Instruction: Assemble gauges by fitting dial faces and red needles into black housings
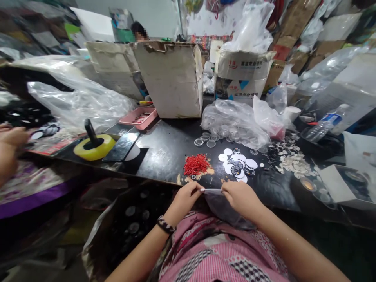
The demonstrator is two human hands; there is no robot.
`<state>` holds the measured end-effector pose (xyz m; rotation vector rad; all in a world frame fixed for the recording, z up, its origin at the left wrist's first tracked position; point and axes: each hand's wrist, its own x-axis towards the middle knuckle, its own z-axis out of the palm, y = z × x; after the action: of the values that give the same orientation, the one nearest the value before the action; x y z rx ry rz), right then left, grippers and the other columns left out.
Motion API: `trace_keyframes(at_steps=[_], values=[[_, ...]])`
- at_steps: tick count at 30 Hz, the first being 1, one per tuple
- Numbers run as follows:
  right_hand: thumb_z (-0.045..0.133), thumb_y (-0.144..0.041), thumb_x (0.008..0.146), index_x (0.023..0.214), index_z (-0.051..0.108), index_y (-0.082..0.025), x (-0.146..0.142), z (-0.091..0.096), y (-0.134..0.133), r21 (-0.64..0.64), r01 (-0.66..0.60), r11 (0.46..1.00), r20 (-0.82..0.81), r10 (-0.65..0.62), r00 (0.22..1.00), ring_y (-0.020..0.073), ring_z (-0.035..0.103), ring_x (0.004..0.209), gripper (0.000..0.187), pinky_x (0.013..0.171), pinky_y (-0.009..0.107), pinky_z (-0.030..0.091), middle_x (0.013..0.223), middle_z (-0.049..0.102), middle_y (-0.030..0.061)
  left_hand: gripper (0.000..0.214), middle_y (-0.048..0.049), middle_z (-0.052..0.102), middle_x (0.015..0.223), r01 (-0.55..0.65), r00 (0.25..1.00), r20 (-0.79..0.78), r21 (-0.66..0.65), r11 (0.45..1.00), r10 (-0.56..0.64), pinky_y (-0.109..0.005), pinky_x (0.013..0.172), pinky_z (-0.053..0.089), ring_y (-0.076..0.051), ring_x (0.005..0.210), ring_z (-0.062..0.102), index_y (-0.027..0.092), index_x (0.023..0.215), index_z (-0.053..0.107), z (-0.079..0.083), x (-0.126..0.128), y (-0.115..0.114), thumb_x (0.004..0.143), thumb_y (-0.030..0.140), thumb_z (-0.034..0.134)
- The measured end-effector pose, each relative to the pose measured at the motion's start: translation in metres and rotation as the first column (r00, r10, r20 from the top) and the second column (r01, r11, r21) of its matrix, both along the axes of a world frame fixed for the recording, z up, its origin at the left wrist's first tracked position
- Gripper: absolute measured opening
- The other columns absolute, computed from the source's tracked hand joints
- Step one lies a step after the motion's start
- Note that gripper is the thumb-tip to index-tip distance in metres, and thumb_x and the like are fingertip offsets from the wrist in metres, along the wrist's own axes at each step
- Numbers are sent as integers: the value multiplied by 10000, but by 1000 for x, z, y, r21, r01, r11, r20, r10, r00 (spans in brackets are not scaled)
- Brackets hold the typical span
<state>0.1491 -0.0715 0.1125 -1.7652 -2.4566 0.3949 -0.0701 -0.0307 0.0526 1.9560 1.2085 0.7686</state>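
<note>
My left hand (185, 199) and my right hand (241, 198) are level with each other at the table's near edge. Between them a clear plastic bag (219, 204) is stretched by its pale top rim, one end pinched in each hand. Its lower part hangs over my lap. Just beyond my left hand lies a heap of small red pieces (195, 164), with a small black-and-white round part (193, 177) by it. White discs (250, 163) lie loosely piled beyond my right hand, mixed with patterned dark ones.
Clear bags with round transparent lids (232, 121) lie further back, before tall cartons (173, 82). Left are a yellow tape roll (96, 148), a phone (122, 147) and a pink tray (141, 117). Right are pale pieces (295, 160), a bottle (327, 122) and an open box (343, 186). Another person's hand (13, 137) shows far left.
</note>
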Motion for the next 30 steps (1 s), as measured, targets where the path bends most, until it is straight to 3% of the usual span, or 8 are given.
trace_keyframes(at_steps=[3,8,14,17,21,24,26,30], values=[[523,-213,952,925,658,-234,13,23,-17,1,-5,1000,-106,5,994,157,642,848,139,742,270,426,919,713,-11,124,0,692,833,55,997,41,51,997,-58,-278,739,513,-146,784,642,212,855,674,29,3,-17,906,196,562],[622,-309,906,990,629,-190,-1,40,-28,190,-47,981,-191,84,978,202,598,859,146,774,317,384,941,681,37,106,1,662,829,114,991,49,163,980,-124,-258,759,488,-138,782,616,218,866,656,56,20,-31,917,228,564],[493,-288,977,857,601,-188,-16,16,-10,295,-235,926,-12,249,968,184,560,748,190,679,316,304,812,653,25,108,19,668,813,143,989,-48,164,976,-137,-230,718,487,-130,757,630,230,832,650,47,0,-27,904,203,575],[482,-303,986,866,611,-189,10,6,-10,273,-211,939,11,216,976,184,560,768,210,725,321,308,829,651,29,115,21,688,826,73,995,-84,173,982,-59,-232,742,492,-136,784,645,232,826,651,43,-25,-22,912,238,574],[440,-318,1007,887,633,-189,70,-9,-29,233,-46,971,14,44,999,190,565,769,261,748,324,318,823,652,37,149,17,693,791,-35,992,-109,209,977,59,-239,696,498,-149,738,654,221,807,645,31,-43,-15,914,302,582],[420,-311,1014,890,639,-183,100,-14,-53,228,44,973,31,-52,998,189,573,762,283,741,322,326,815,656,41,153,11,694,799,-58,991,-105,253,966,87,-262,702,505,-166,738,660,221,813,642,25,-37,-14,914,316,577],[424,-310,1013,895,644,-187,106,-14,-66,220,85,972,22,-92,996,185,579,772,278,743,318,335,830,662,39,109,-19,704,915,-70,991,-84,311,948,101,-306,814,504,-197,864,666,221,887,642,26,-24,-18,911,306,577],[446,-307,1004,915,659,-187,99,-7,-76,199,128,972,-22,-126,992,184,579,787,261,743,319,351,867,675,48,251,-66,676,1174,93,992,-124,570,816,-27,-402,996,429,-232,1086,609,232,1152,588,39,14,-35,901,229,595]])
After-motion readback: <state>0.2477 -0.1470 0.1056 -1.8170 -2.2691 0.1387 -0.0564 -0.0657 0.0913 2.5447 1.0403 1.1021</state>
